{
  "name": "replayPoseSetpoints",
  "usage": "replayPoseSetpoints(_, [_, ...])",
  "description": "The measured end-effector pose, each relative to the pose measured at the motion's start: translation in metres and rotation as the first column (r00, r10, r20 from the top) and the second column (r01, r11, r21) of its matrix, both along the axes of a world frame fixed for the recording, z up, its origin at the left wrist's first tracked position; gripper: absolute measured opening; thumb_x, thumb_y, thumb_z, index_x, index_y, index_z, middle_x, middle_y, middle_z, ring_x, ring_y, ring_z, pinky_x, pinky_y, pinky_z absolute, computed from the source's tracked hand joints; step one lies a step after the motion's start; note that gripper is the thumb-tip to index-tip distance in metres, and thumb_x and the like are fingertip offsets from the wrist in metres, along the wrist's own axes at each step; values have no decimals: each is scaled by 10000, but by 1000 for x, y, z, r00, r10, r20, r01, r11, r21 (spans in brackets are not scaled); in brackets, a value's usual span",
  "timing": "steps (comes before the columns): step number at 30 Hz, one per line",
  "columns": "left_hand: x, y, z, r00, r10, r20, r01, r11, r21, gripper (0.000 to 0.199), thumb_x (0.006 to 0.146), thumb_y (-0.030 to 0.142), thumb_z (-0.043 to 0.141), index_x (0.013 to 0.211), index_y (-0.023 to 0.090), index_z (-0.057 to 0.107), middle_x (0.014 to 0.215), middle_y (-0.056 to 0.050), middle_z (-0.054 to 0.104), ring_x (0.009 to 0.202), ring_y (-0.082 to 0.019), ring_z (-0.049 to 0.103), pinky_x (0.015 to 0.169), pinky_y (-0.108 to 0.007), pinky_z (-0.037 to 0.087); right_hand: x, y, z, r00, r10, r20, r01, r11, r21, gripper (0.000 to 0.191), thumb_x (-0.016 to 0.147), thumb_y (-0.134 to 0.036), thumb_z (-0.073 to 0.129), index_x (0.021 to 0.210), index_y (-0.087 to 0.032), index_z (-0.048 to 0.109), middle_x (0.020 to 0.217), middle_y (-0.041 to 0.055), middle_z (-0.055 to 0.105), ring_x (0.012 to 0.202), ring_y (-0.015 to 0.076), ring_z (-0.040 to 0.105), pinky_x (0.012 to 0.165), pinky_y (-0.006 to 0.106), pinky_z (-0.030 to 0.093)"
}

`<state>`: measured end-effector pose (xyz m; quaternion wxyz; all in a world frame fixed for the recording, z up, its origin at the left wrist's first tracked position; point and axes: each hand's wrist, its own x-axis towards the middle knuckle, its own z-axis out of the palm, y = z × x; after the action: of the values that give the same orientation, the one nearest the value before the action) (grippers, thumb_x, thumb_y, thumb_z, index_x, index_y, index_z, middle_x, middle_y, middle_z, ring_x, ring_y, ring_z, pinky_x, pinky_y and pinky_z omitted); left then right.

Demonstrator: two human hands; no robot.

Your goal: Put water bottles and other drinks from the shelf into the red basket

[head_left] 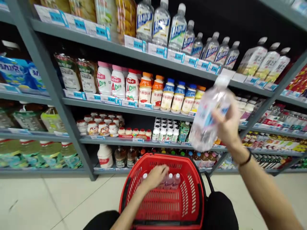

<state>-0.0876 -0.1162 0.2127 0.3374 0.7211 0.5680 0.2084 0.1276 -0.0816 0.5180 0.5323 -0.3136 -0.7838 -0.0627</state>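
My right hand (pixel 229 121) is closed around a clear plastic bottle (pixel 203 135) with a white cap and a pink-and-blue label. It holds the bottle tilted in front of the shelves, a little blurred. Below and to the left, my left hand (pixel 155 177) reaches into a red shopping basket (pixel 195 169). Its fingers are curled above small pinkish bottles (pixel 176 181) with white caps that stand at the basket's far side. Whatever lies under those fingers is hidden.
Grey shelves (pixel 134 111) run across the view, stocked with drinks. Clear water bottles (pixel 161 25) stand on the upper shelf, orange- and blue-capped milk drinks (pixel 168 95) on the middle one. Pale floor tiles (pixel 55 198) surround the basket, and my dark-clothed legs (pixel 222 210) flank it.
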Motion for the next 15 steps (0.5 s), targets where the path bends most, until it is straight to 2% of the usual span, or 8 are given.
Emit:
replayPoseSetpoints(1, [1,0,10,965,13,261,-16,1000,12,560,1045,455,229,1114,134,684,1123,-146,746,1065,-238,705,975,-367,533,3,-12,-49,993,103,-52,-107,991,-83,733,910,-625,601,1553,-357,374,1532,128,479,1416,391,485,1143,631,443])
replayPoseSetpoints(3, [3,2,30,769,9,640,-3,1000,-11,648,1036,532,196,1199,111,661,1190,-173,723,1057,-236,704,889,-350,573,6,-31,-137,968,230,-104,-251,911,-328,730,858,-479,746,1516,-371,448,1437,109,571,1310,361,582,1100,584,505])
replayPoseSetpoints(5, [5,5,44,628,-16,778,46,999,-18,642,1019,601,290,1294,131,630,1318,-173,676,1130,-246,684,872,-347,585,5,-39,-203,969,218,-120,-249,826,-506,743,838,-408,781,1510,-352,470,1406,100,593,1286,349,598,1104,561,506])
replayPoseSetpoints(6, [7,7,49,623,-29,782,67,998,-16,609,994,612,403,1323,148,619,1361,-163,656,1165,-250,671,891,-349,583,2,-39,-226,973,201,-112,-229,797,-559,746,834,-388,784,1512,-343,474,1401,99,594,1287,347,595,1111,556,498])
replayPoseSetpoints(8, [12,12,50,688,-62,723,88,996,1,603,888,558,665,1337,157,619,1360,-145,662,1182,-254,663,944,-357,568,-2,-34,-258,981,168,-92,-189,774,-604,752,825,-349,774,1516,-341,477,1412,99,581,1304,346,580,1135,558,472])
replayPoseSetpoints(11, [20,17,36,741,-51,670,37,999,34,638,729,429,862,1248,108,675,1221,-140,733,1094,-247,694,981,-372,552,-5,-22,-284,984,136,-112,-176,726,-664,861,800,-326,784,1569,-353,395,1442,105,557,1339,350,557,1156,567,451])
replayPoseSetpoints(13, [24,14,21,734,21,679,-62,997,37,612,703,401,885,1204,100,705,1165,-137,755,1049,-242,708,974,-380,555,-1,-16,-296,974,145,-172,-225,634,-740,1024,763,-371,840,1619,-349,277,1451,120,549,1318,353,578,1128,568,480])
replayPoseSetpoints(15, [26,7,10,743,88,664,-143,989,29,626,676,401,907,1198,114,718,1135,-128,765,1022,-241,714,945,-377,564,5,-14,-308,940,216,-263,-337,485,-807,1129,729,-422,886,1634,-332,216,1454,131,553,1292,343,606,1092,536,518])
